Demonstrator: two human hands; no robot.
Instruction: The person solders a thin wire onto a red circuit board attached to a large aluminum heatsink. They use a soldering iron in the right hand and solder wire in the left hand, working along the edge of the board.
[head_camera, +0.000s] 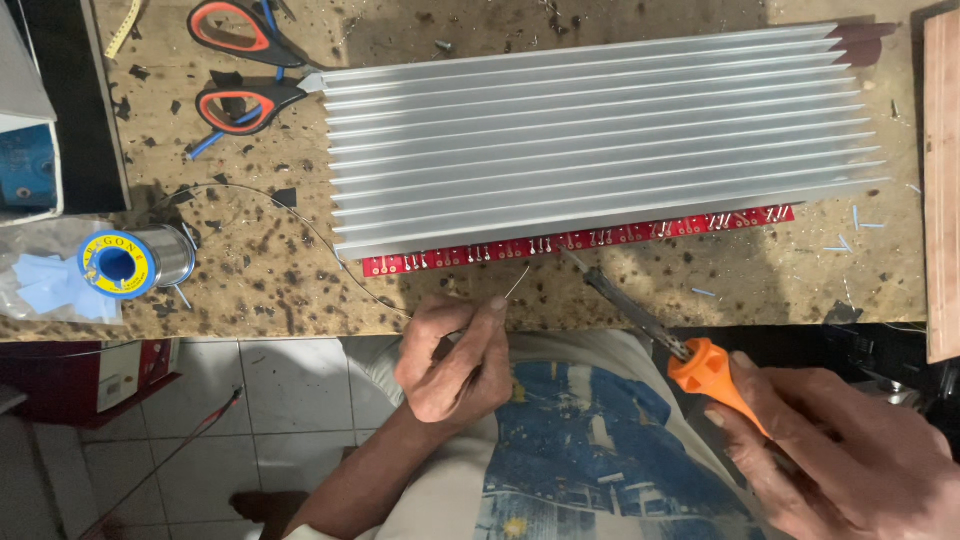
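Observation:
My left hand (455, 355) pinches a thin solder wire (517, 282) whose free end points at the near edge of a red circuit board (560, 243). The wire loops back left to a solder spool (130, 262). My right hand (840, 455) grips the orange handle of a soldering iron (712, 372); its dark shaft runs up-left and the tip (572, 258) rests close to the board's solder pads. A long finned aluminium heat sink (600, 135) lies on top of the red board, covering most of it.
Orange-handled scissors (245, 70) lie at the back left of the scorched wooden bench (260, 280). A blue-and-white box (30, 150) stands at the left edge, a wooden strip (942, 180) at the right. Tiled floor (280, 420) shows below the bench edge.

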